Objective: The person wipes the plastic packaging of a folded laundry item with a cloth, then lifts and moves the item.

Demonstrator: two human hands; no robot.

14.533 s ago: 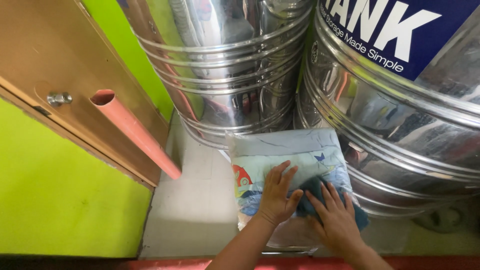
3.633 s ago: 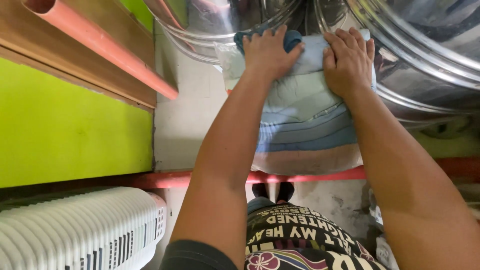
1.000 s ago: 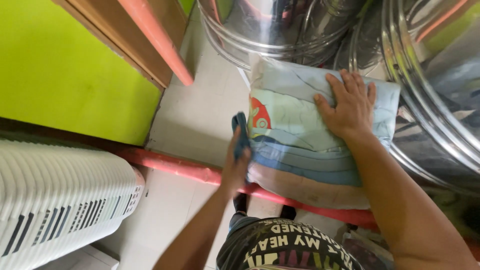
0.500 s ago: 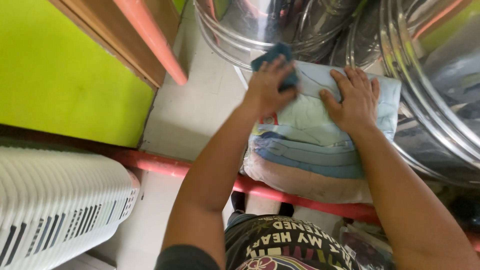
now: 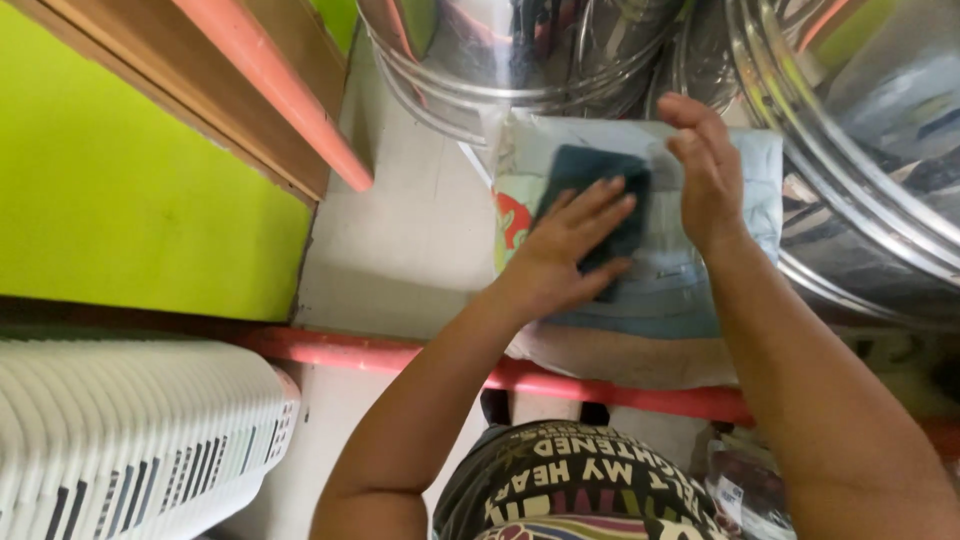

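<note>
A clear plastic bag of folded bedding, pale blue with a red cartoon print, lies on the pale floor against the steel tanks. My left hand presses flat on a dark teal cloth that rests on top of the bag. My right hand stands on its edge with fingers straight, at the bag's right side beside the cloth, holding nothing.
Two shiny steel tanks stand behind and right of the bag. A salmon pipe slants along a wooden door frame on a lime green wall. A red step edge and a white ribbed appliance are near me.
My left hand brought the teal cloth from the bag's far left corner onto the middle of the bag and flattened on it. My right hand lifted from lying flat to standing on edge.
</note>
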